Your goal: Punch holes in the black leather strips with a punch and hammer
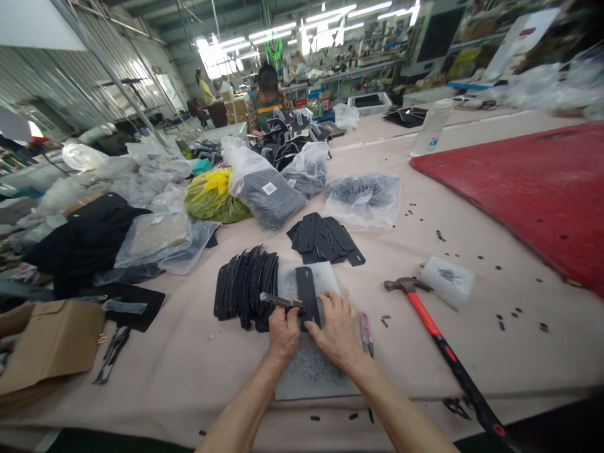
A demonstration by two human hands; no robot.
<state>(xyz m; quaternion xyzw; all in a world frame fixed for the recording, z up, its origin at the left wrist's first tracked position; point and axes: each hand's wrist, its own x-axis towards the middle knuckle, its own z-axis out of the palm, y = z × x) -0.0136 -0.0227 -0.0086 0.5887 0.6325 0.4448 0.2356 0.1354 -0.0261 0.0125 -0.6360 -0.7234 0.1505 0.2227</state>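
Note:
My left hand point(284, 331) is closed around a slim metal punch point(276, 300), which lies tilted almost flat above a black strip point(306, 286) with rounded ends. The strip rests on a grey board point(295, 380) and has a small slot at its far end. My right hand point(338, 326) holds the strip against the board, thumb on its near part and fingertips along its right edge. Left of the board, a row of similar black strips point(248, 286) stands packed on edge. Beyond the board lies a loose pile of black strips point(325, 238). My fingers hide the strip's near end.
A claw hammer point(429, 321) and pink thread snips point(365, 333) lie to the right. Small black cut-outs are scattered near a plastic-wrapped roll point(447, 281) and red sheet point(533, 182). Filled bags point(268, 189) stand behind; a cardboard box point(56, 340) is left. Another person point(268, 100) sits beyond.

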